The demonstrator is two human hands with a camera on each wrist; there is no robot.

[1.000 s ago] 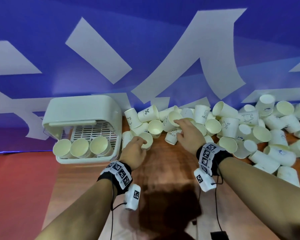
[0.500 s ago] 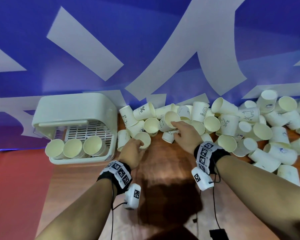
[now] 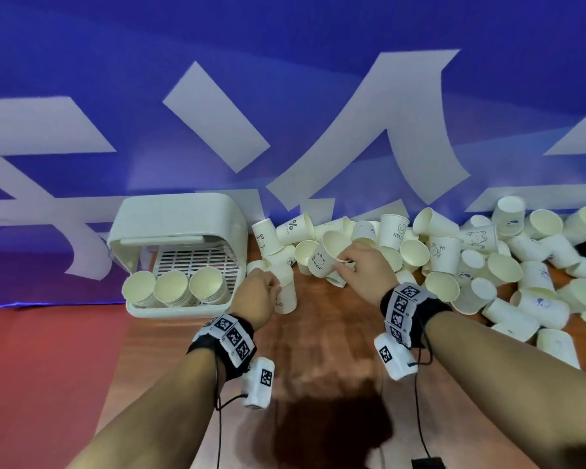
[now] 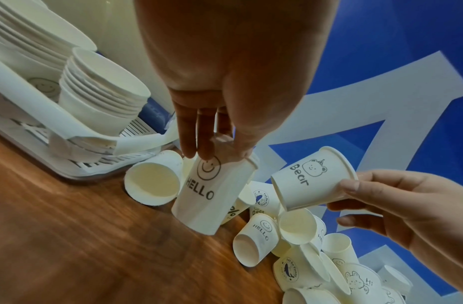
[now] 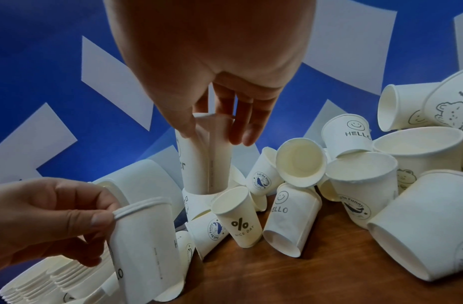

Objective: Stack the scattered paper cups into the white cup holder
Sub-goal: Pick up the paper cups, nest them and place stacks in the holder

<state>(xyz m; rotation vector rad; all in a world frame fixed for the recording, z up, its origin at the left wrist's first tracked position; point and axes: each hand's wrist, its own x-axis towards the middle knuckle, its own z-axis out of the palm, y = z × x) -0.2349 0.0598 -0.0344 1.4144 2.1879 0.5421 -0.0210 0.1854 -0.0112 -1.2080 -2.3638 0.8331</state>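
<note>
The white cup holder (image 3: 180,216) sits at the left against the blue wall, with three cup stacks (image 3: 171,287) lying in its tray. My left hand (image 3: 273,287) pinches the rim of a "HELLO" cup (image 3: 285,296) just right of the holder, base down near the table. In the left wrist view my left hand (image 4: 217,152) grips that HELLO cup (image 4: 209,195) from above. My right hand (image 3: 345,262) holds a "Bear" cup (image 3: 322,255) lifted over the pile of scattered cups (image 3: 487,265). My right hand (image 5: 212,133) holds the Bear cup (image 5: 204,162) by its rim.
The pile of loose cups runs from the table's middle to its right edge along the wall. A cup (image 4: 153,183) lies on its side beside the holder's front corner. Bare wooden tabletop (image 3: 318,350) lies in front of my hands. A red surface (image 3: 48,367) borders the table on the left.
My right hand has picked the Bear cup up out of the pile. My left hand has taken the HELLO cup by its rim and turned it upright. The camera has shifted.
</note>
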